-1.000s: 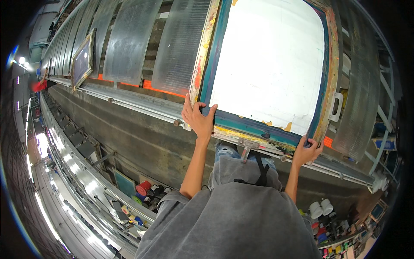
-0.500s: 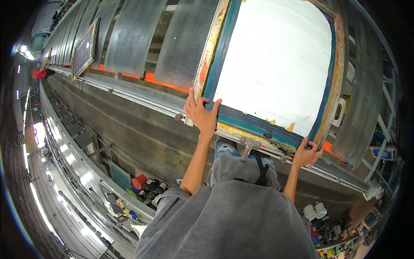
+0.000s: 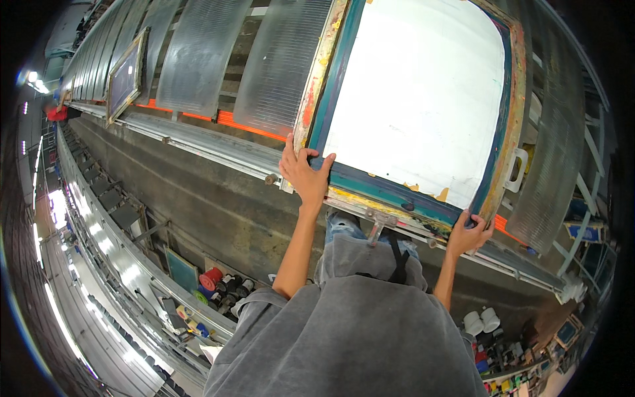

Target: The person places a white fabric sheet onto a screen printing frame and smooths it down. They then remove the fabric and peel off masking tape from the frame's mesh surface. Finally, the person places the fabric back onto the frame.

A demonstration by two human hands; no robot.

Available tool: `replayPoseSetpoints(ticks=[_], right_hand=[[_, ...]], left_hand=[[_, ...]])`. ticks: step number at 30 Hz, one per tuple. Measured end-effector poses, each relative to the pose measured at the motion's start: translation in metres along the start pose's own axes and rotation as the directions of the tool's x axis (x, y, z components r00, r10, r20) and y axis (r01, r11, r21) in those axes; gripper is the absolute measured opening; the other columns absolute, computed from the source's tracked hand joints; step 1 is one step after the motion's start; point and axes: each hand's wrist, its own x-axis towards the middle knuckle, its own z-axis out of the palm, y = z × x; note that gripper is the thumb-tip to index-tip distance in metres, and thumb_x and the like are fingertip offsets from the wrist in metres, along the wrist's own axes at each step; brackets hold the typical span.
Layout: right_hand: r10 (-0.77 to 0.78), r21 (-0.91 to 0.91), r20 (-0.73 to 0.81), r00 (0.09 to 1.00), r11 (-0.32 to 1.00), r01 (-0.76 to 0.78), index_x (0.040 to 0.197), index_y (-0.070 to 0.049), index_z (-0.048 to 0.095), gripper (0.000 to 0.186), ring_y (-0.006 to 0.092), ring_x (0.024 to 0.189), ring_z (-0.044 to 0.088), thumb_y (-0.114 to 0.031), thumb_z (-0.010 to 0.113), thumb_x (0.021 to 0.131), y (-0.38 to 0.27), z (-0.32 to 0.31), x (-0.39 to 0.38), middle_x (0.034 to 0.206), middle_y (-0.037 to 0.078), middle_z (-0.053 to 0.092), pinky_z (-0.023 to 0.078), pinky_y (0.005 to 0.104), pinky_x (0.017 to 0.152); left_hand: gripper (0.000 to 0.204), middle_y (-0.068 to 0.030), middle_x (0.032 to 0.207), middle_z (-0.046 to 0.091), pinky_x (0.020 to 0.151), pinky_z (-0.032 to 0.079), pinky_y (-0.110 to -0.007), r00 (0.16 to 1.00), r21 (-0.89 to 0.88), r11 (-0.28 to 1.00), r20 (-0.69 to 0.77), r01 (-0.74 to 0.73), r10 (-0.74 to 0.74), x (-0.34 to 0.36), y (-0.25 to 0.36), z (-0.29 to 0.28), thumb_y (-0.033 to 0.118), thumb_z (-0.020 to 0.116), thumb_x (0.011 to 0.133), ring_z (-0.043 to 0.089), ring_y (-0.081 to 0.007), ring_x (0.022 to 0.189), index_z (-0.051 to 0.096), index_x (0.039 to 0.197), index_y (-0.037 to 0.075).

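Your paint-stained screen-printing frame (image 3: 323, 63) lies directly ahead, its long axis apparently running away from you; left hand (image 3: 306, 175) and right hand (image 3: 469, 234) are both in contact, fingers clamped on its nearest corners. Beneath, a rail-edged table (image 3: 198, 140) carries translucent panels (image 3: 198, 59); floor (image 3: 205, 192) shows leftward.

I look through 1 head-worn fisheye camera, facing steeply down past the grey shirt (image 3: 350, 331). The left hand (image 3: 306, 175) and right hand (image 3: 469, 235) are near.
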Motion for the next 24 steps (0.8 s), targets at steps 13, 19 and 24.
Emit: replayPoseSetpoints(ticks=[13, 19, 24], right_hand=[[0.006, -0.017, 0.017, 1.0, 1.0, -0.005, 0.096, -0.008, 0.065, 0.029, 0.0425, 0.139, 0.04, -0.034, 0.076, 0.087, -0.0037, -0.0019, 0.0005, 0.148, 0.024, 0.042, 0.029, 0.0559, 0.112], [0.008, -0.012, 0.011, 1.0, 1.0, -0.008, 0.096, -0.008, 0.065, 0.032, 0.0419, 0.14, 0.041, -0.037, 0.077, 0.088, -0.003, -0.0017, 0.0005, 0.149, 0.024, 0.042, 0.03, 0.0564, 0.111], [-0.005, -0.032, 0.004, 1.0, 0.999, 0.005, 0.096, -0.008, 0.065, 0.032, 0.0418, 0.14, 0.041, -0.036, 0.077, 0.087, -0.0042, -0.0023, 0.0005, 0.148, 0.024, 0.043, 0.031, 0.0558, 0.11]], left_hand=[[0.044, -0.0141, 0.158, 0.041, 0.114, 0.02, -0.058, 1.0, 0.003, 1.0, 0.007, -0.003, 0.003, -0.0001, -0.0001, -0.0007, 0.048, 0.085, 0.077, 0.036, -0.0388, 0.141, 0.061, 0.086, 0.012], [0.044, -0.0144, 0.158, 0.041, 0.114, 0.02, -0.058, 1.0, 0.012, 1.0, 0.002, -0.004, 0.004, 0.0002, 0.0004, -0.0011, 0.049, 0.084, 0.077, 0.037, -0.0389, 0.14, 0.061, 0.085, 0.012], [0.044, -0.0142, 0.158, 0.041, 0.114, 0.02, -0.058, 1.0, 0.022, 1.0, 0.004, -0.002, 0.002, 0.0001, 0.001, -0.0014, 0.049, 0.084, 0.077, 0.037, -0.0389, 0.14, 0.061, 0.085, 0.012]])
